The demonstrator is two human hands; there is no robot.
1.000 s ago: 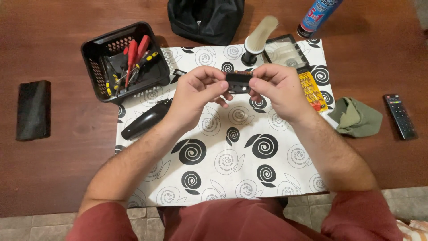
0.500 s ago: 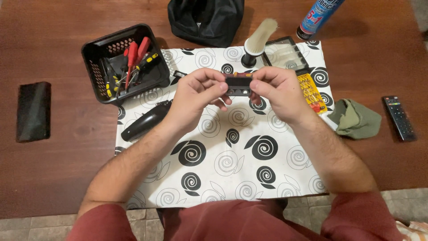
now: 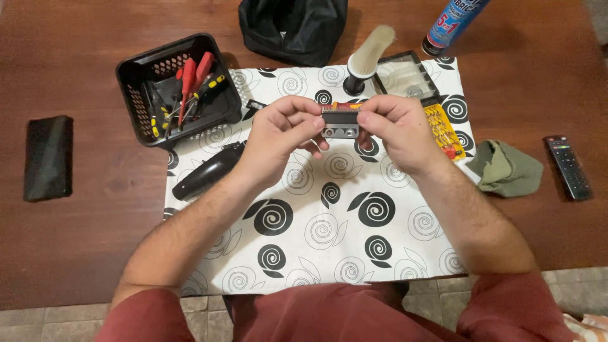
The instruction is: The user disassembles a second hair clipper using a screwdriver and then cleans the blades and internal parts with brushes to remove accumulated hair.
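Both my hands hold one small metal clipper blade (image 3: 340, 122) above the white mat with black spirals (image 3: 329, 228). My left hand (image 3: 278, 136) pinches its left end and my right hand (image 3: 396, 133) pinches its right end. The blade's flat grey face with two holes is turned toward me. A black hair clipper body (image 3: 206, 172) lies on the mat just left of my left forearm. A short orange-handled tool shows behind the blade, partly hidden by my fingers.
A black basket (image 3: 136, 101) with red and yellow screwdrivers sits at the back left. A brush (image 3: 364, 63), a clear parts box (image 3: 405, 76), a spray can (image 3: 453, 22) and a black bag (image 3: 291, 28) stand behind. A green cloth (image 3: 506, 168), remote (image 3: 567, 166) and black case (image 3: 47, 157) flank the mat.
The blade has been turned in my fingers, so its grey face with two holes now faces me. Both hands have stayed in nearly the same place.
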